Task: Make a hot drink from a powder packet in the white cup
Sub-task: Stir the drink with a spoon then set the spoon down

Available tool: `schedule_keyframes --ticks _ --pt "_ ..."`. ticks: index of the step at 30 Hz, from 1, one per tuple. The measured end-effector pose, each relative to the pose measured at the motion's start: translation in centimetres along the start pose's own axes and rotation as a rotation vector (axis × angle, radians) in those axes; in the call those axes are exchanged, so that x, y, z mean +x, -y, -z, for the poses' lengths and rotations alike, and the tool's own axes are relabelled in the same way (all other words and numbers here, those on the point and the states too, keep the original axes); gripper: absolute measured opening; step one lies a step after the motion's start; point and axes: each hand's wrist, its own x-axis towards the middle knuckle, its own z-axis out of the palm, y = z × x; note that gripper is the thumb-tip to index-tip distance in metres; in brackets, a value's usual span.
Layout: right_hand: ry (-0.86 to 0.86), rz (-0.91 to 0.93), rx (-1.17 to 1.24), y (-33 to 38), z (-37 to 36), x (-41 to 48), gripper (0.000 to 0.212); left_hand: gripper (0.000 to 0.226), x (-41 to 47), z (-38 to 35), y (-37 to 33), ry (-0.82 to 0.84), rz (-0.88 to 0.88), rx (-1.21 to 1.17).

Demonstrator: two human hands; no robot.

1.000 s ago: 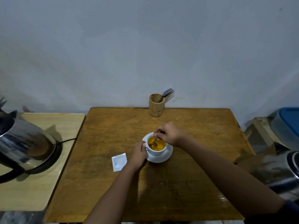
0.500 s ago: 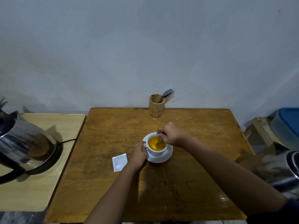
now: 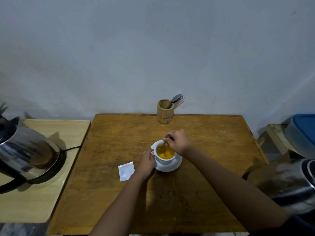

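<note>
A white cup (image 3: pixel 164 160) full of orange-yellow liquid stands on a white saucer (image 3: pixel 172 166) in the middle of the wooden table (image 3: pixel 196 133). My left hand (image 3: pixel 146 163) grips the cup's handle on its left side. Over the cup's far rim, my right hand (image 3: pixel 178 142) pinches a spoon (image 3: pixel 162 148) whose bowl dips into the liquid. The white powder packet (image 3: pixel 126 170) lies flat on the table, just left of my left hand.
A wooden holder (image 3: pixel 165 111) with cutlery stands at the table's back edge. A steel electric kettle (image 3: pixel 25 150) sits on a lighter side table (image 3: pixel 42 193) at left. A metal vessel (image 3: pixel 286 183) and a blue-lidded container (image 3: pixel 303 132) are at right.
The spoon has shifted inside the cup, from the left side to the right and back to the left. My right hand moved slightly with it. The left hand stayed on the handle.
</note>
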Motion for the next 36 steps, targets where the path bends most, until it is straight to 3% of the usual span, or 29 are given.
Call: schedule_keyframes --ticks 5,13,25,36 --pt "-0.021 -0.020 -0.056 -0.4 0.4 0.2 0.022 0.032 0.0 0.0 0.1 -0.001 0.018 -0.009" --pt "0.100 -0.048 -0.131 0.4 0.9 -0.5 0.022 0.030 0.1 0.0 0.0 0.005 0.016 -0.016" --pt "-0.063 -0.035 -0.074 0.6 -0.2 -0.5 0.025 0.031 0.1 0.0 -0.1 0.004 0.008 0.004" --pt "0.054 -0.020 -0.113 0.8 0.4 -0.9 0.022 0.031 0.2 0.0 0.1 0.016 0.011 0.028"
